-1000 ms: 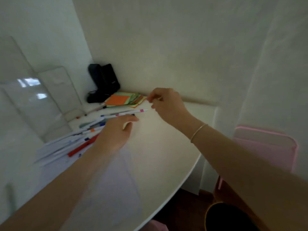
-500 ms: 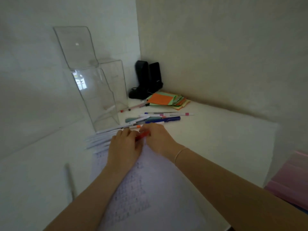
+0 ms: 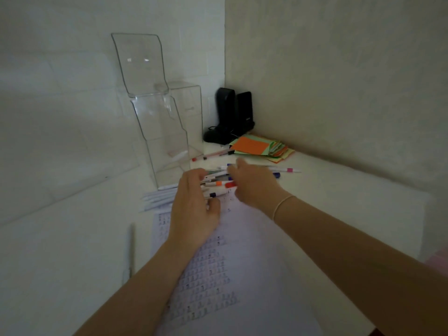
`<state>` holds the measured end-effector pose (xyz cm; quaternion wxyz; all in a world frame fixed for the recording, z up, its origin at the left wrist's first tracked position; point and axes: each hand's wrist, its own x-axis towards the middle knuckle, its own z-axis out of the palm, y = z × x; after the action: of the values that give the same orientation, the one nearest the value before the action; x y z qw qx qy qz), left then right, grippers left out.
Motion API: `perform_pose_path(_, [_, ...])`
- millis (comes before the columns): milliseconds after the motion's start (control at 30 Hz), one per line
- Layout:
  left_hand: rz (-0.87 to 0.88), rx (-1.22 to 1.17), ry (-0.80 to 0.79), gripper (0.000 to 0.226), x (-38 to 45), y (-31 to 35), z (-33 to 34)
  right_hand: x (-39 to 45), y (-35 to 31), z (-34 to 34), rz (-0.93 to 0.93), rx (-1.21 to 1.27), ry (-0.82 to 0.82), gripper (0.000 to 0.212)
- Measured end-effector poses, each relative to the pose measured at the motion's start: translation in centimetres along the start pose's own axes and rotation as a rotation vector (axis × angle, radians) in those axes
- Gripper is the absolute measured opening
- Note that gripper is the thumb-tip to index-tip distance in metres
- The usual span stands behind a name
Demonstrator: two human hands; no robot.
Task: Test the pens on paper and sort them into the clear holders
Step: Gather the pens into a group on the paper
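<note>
The pens [image 3: 218, 184] lie in a loose heap at the centre of the frame, on the tabletop [image 3: 327, 202] at the far edge of the printed sheet of paper [image 3: 242, 263]. That puts them within reach of both the test surface and the clear holders [image 3: 164, 122] standing just behind them at upper centre. The left hand [image 3: 194, 209] rests over the near side of the heap with its fingers [image 3: 194, 177] curled down onto several barrels; whether they pinch one particular pen cannot be told. The right hand [image 3: 252, 184] reaches in from the right, its thumb raised and its fingers bent toward the orange-capped and red-capped pens; motion blur hides whether they close on anything. Judged from this posture, the step in hand is selection of a pen from the heap for testing. A bundle of white pens [image 3: 157, 197] lies fanned out to the left of the heap, against the base of the front holder. A single pale pen [image 3: 131, 251] lies apart at lower left, beside the paper. More pens lie behind the heap, one with a pink band [image 3: 289, 170] at centre right and one with a red end [image 3: 208, 156] near the holders. The holders appear nearly empty, so sorting seems at an early stage. A stack of coloured paper notes [image 3: 261, 147] and two black speakers [image 3: 232, 115] occupy the corner at upper centre, clear of the working area.
</note>
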<state>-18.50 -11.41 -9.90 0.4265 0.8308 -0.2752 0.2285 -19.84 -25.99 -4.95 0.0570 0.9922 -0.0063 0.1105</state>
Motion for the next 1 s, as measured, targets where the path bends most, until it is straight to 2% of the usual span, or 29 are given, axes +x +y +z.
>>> perform_pose_path(33, [0.001,-0.010,0.025,0.050,0.0,0.0,0.0,0.2,0.7,-0.5,0.086,0.135,0.066,0.009])
perform_pose_path(100, [0.000,-0.044,0.017,0.051,-0.1,-0.1,0.1,0.4,1.6,-1.4,0.304,0.738,0.107,0.022])
perform_pose_path(133, [0.006,-0.074,-0.009,0.050,-0.1,-0.1,0.2,0.3,1.7,-1.8,0.374,1.079,0.063,0.023])
perform_pose_path(167, [0.018,-0.109,-0.039,0.048,-0.1,0.0,0.3,0.1,1.5,-2.4,0.390,1.317,0.004,0.022])
perform_pose_path(233, [0.043,-0.177,-0.099,0.041,-0.3,0.3,0.4,-0.4,1.0,-2.5,0.351,1.511,-0.068,0.020])
perform_pose_path(367, [0.133,-0.124,-0.154,0.033,-0.3,0.4,0.3,-1.2,-0.2,-2.5,0.318,1.592,-0.088,0.016])
perform_pose_path(467, [0.185,0.048,-0.052,0.043,0.2,0.2,0.2,-1.6,-0.4,-2.8,0.308,1.695,-0.194,0.019])
perform_pose_path(600, [0.200,0.045,-0.020,0.047,0.6,-0.1,-0.5,-1.8,0.9,-3.5,0.330,1.804,-0.341,0.030])
perform_pose_path(667, [0.179,0.036,-0.025,0.049,0.6,-0.3,-0.8,-1.9,1.6,-3.7,0.371,1.861,-0.314,0.036])
perform_pose_path(733, [0.113,0.051,-0.012,0.050,0.5,-0.3,-0.8,-1.8,2.3,-3.3,0.460,1.929,-0.206,0.039])
perform_pose_path(833, [0.002,0.108,-0.012,0.046,0.5,-0.7,-0.5,-1.9,3.0,-2.1,0.542,2.023,-0.156,0.034])
perform_pose_path(967, [-0.059,0.280,-0.105,0.039,0.5,-1.8,-0.3,-2.5,2.4,-0.3,0.522,1.857,-0.152,0.004])
perform_pose_path(1000, [-0.063,0.318,-0.139,0.039,0.5,-1.9,-0.2,-2.6,2.0,0.0,0.531,1.780,-0.124,0.008])
